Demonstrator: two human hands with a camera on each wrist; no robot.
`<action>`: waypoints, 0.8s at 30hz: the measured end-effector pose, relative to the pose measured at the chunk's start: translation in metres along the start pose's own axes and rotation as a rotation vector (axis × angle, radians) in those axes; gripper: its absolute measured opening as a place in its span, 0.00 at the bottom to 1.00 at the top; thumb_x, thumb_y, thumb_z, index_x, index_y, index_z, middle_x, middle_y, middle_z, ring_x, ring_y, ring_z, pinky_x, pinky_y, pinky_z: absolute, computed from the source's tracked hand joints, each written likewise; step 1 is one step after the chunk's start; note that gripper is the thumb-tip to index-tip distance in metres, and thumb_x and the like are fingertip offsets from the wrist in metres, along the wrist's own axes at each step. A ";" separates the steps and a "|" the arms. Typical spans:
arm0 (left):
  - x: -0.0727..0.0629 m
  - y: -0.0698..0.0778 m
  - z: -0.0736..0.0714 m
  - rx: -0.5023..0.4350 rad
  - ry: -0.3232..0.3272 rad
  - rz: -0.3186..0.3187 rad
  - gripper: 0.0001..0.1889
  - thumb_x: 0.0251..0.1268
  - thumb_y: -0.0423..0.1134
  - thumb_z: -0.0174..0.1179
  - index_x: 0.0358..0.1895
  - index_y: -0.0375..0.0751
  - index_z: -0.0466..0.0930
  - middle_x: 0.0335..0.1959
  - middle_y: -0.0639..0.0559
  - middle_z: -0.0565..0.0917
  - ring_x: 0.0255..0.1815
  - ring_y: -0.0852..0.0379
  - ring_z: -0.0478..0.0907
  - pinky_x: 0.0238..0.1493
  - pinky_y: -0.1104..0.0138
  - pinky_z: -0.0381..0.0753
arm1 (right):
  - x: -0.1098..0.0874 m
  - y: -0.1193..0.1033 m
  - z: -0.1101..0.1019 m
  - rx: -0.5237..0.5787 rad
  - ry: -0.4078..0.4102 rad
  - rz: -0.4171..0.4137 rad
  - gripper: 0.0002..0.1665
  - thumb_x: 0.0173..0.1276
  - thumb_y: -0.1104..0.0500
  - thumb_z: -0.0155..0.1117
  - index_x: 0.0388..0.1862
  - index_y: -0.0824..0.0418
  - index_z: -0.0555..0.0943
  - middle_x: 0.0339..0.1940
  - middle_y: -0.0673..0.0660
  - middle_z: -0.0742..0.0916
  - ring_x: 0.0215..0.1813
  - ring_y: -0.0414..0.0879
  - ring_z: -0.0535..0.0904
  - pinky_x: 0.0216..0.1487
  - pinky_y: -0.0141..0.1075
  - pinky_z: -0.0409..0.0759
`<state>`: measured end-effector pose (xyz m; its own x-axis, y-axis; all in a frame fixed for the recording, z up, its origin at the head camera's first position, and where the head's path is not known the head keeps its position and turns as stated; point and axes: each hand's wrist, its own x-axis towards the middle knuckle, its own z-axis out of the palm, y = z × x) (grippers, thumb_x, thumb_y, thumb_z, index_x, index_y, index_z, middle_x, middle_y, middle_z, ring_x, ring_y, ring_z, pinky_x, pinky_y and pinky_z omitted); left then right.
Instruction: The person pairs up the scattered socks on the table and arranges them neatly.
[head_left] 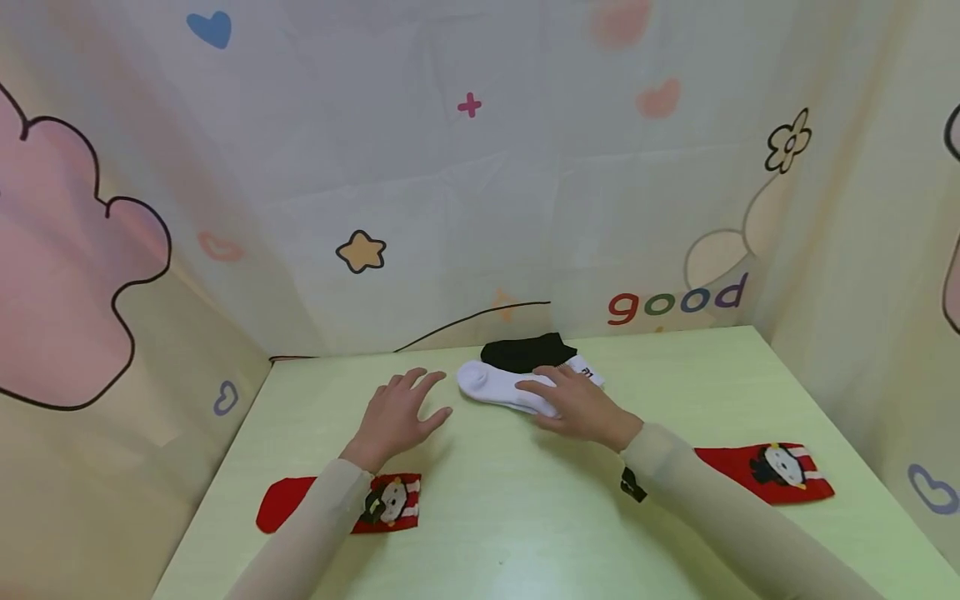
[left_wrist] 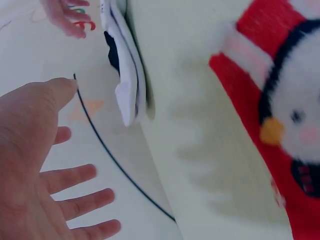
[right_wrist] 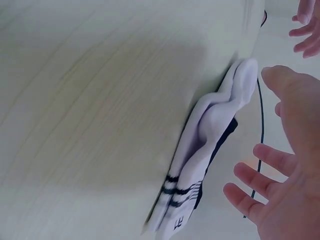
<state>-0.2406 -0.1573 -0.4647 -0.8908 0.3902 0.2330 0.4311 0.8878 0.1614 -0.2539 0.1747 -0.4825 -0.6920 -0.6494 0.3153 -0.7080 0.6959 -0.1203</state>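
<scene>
A pair of white socks (head_left: 491, 385) with black stripes at the cuff (right_wrist: 182, 192) lies near the back of the table. Just behind them and partly covered is a black sock (head_left: 521, 353). My right hand (head_left: 583, 408) hovers over the cuff end with fingers spread, holding nothing; the right wrist view has its fingers (right_wrist: 265, 160) apart from the socks. To the left of the toe end, my left hand (head_left: 393, 421) is in the air, fingers and thumb (left_wrist: 57, 92) spread, also holding nothing.
One red sock (head_left: 390, 504) with a cartoon face lies under my left forearm, partly hidden. Its look-alike, another red sock (head_left: 765, 473), is at the right beside my right sleeve (head_left: 720, 500). A printed curtain (head_left: 450, 192) hangs behind the pale table (head_left: 510, 517).
</scene>
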 end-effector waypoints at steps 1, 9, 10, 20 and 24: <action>-0.003 -0.003 -0.002 -0.008 0.001 -0.008 0.31 0.70 0.59 0.62 0.72 0.54 0.73 0.69 0.44 0.75 0.63 0.39 0.75 0.60 0.42 0.76 | 0.002 -0.003 0.000 0.001 0.005 -0.010 0.30 0.69 0.49 0.71 0.68 0.51 0.79 0.64 0.63 0.80 0.55 0.60 0.78 0.54 0.54 0.80; -0.032 -0.029 -0.017 -0.037 0.013 -0.062 0.32 0.68 0.55 0.66 0.72 0.49 0.73 0.67 0.41 0.77 0.58 0.38 0.78 0.56 0.39 0.78 | 0.015 -0.024 -0.003 0.033 0.002 -0.044 0.28 0.70 0.49 0.70 0.67 0.53 0.80 0.63 0.62 0.82 0.51 0.57 0.78 0.51 0.49 0.79; -0.036 -0.032 -0.019 -0.041 0.016 -0.070 0.32 0.68 0.55 0.67 0.72 0.48 0.73 0.66 0.40 0.77 0.58 0.38 0.79 0.55 0.39 0.79 | 0.017 -0.026 -0.002 0.041 0.001 -0.045 0.28 0.70 0.50 0.70 0.67 0.54 0.79 0.63 0.63 0.82 0.52 0.58 0.78 0.51 0.50 0.79; -0.074 -0.063 -0.031 -0.090 0.027 -0.180 0.33 0.67 0.52 0.69 0.73 0.46 0.71 0.65 0.36 0.78 0.57 0.35 0.78 0.49 0.40 0.82 | 0.032 -0.062 0.003 0.134 -0.036 -0.054 0.30 0.71 0.49 0.70 0.70 0.54 0.78 0.64 0.61 0.81 0.56 0.58 0.79 0.55 0.50 0.80; -0.087 -0.075 -0.035 -0.090 0.016 -0.238 0.35 0.68 0.51 0.68 0.74 0.46 0.69 0.66 0.33 0.76 0.59 0.32 0.77 0.50 0.37 0.81 | 0.040 -0.076 0.007 0.169 -0.083 -0.041 0.31 0.72 0.47 0.69 0.71 0.52 0.77 0.66 0.60 0.80 0.58 0.57 0.78 0.58 0.49 0.79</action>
<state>-0.1901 -0.2662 -0.4639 -0.9666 0.1683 0.1935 0.2214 0.9285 0.2981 -0.2287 0.0942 -0.4671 -0.6662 -0.7042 0.2454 -0.7448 0.6113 -0.2677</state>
